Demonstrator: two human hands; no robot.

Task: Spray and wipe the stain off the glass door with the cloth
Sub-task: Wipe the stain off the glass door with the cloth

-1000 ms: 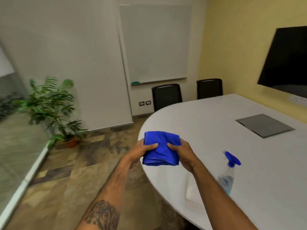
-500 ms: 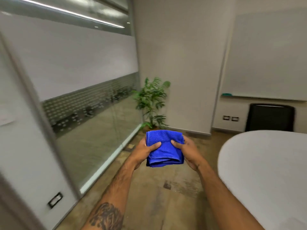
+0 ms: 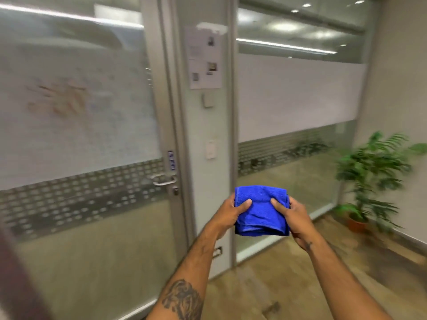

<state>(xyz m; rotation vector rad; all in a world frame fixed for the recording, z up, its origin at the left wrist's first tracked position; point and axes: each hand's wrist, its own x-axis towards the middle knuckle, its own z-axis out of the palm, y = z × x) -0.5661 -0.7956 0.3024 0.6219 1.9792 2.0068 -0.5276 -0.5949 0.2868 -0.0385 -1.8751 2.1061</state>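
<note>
Blue folded cloth (image 3: 261, 211), centre frame | left hand (image 3: 233, 210) and right hand (image 3: 292, 214), each grip clamped on an edge, likely keeping it a tidy pad | reddish stain (image 3: 59, 99), upper left on glass door (image 3: 80, 250), well apart | no spray bottle visible.

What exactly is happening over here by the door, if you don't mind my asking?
A person holds a folded blue cloth in front of them, left hand and right hand each gripping a side. They face the glass door, where a reddish smeared stain marks the frosted band, up and left of the handle. No wiping has begun, and no spray bottle is visible.
</note>
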